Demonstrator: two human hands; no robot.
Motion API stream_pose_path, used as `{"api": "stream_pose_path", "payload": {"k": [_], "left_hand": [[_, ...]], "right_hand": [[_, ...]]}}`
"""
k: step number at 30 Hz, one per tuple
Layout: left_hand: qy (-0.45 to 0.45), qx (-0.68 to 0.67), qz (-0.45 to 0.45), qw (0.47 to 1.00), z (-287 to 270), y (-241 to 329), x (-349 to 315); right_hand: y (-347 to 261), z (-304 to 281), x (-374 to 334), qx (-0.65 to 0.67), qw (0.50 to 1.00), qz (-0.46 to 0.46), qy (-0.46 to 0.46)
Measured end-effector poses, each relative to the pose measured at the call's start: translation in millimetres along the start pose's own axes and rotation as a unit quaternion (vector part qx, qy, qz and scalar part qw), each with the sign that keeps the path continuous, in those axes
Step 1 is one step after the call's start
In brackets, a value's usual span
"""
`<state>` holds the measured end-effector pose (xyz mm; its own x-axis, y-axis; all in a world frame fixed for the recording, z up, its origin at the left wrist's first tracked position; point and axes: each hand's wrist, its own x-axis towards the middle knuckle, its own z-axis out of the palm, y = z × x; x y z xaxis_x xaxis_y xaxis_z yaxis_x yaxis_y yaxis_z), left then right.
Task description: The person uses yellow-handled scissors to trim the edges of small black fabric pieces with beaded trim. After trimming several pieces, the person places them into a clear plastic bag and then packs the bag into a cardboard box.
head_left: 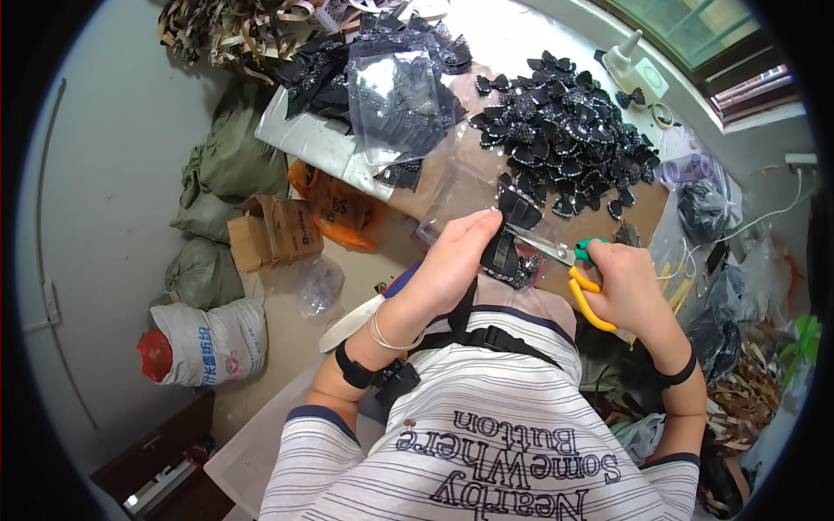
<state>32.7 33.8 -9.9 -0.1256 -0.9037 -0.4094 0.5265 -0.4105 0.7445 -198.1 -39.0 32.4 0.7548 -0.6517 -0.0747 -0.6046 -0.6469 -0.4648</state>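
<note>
- left hand [473, 239]: thumb and fingers clamped on black bow [523, 211].
- right hand [630, 282]: closed round handles of scissors [562, 254], blades at bow; contact unclear.
- bow: before the torso, near side of bow pile [569, 130].

The left hand [459, 260] hides part of the black ribbon [519, 208], the right hand [627, 282] part of the scissors [563, 254].

Light pours in from the upper-right window [695, 35], the surface [497, 39] glows near-white at its far end, glare flares off the clear plastic bag [395, 100], the scissors [547, 247] gleam, the lower left sits dim, and lines on the wall [130, 174] bow near the black rim.
</note>
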Motion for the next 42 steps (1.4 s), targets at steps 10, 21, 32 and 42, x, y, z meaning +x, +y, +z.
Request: {"api": "stream_pose_path", "payload": {"k": [10, 21, 32, 42], "left_hand": [[-0.031, -0.02, -0.043, 0.998, 3, 11, 11], [-0.033, 0.006, 0.006, 0.999, 12, 6, 21], [-0.085, -0.117, -0.051, 0.988, 14, 9, 16], [-0.081, -0.061, -0.018, 0.995, 17, 11, 5]], "right_hand": [[11, 10, -13, 0.222, 0.965, 0.134, -0.039], [11, -9, -17, 0.237, 0.933, 0.132, -0.238], [13, -19, -11, 0.373, 0.869, 0.149, -0.289], [13, -22, -8, 0.413, 0.84, 0.165, -0.309]]}}
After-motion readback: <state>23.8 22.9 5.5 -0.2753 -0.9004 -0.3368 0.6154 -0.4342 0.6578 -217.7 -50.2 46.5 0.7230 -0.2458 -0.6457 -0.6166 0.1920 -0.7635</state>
